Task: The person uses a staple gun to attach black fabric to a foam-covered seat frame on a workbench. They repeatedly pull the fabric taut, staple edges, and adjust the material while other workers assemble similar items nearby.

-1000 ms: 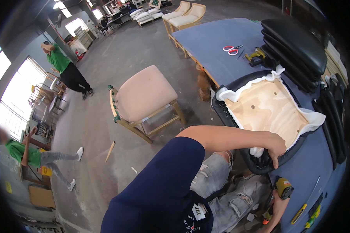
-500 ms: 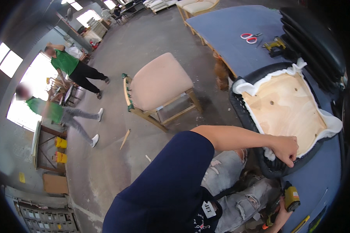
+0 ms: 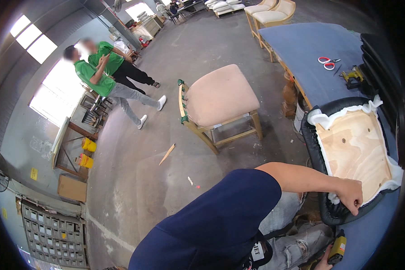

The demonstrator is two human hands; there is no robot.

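Note:
An upholstered seat panel with a bare plywood back (image 3: pixel 353 148) lies face down on the blue-topped table. Its black cover (image 3: pixel 314 157) wraps around the edge, and white padding (image 3: pixel 326 118) sticks out at the corners. My left hand (image 3: pixel 350 195) is closed at the panel's near edge, fingers gripping the folded black cover. Low at the table's near edge, my right hand (image 3: pixel 325 262) is wrapped around a yellow staple gun (image 3: pixel 337 250), held apart from the panel. Part of that hand is cut off by the lower border.
Scissors (image 3: pixel 329 62) and another yellow nail or staple gun (image 3: pixel 353 76) lie farther up the table (image 3: pixel 308 42). Black cushions (image 3: pixel 380 67) are stacked at right. A pink-seated chair frame (image 3: pixel 222 96) stands on the floor. Two people in green shirts (image 3: pixel 96 78) are at far left.
The view has swung left, so the table and chair appear farther right. The two people now stand closer together. My left hand keeps its place on the panel's edge.

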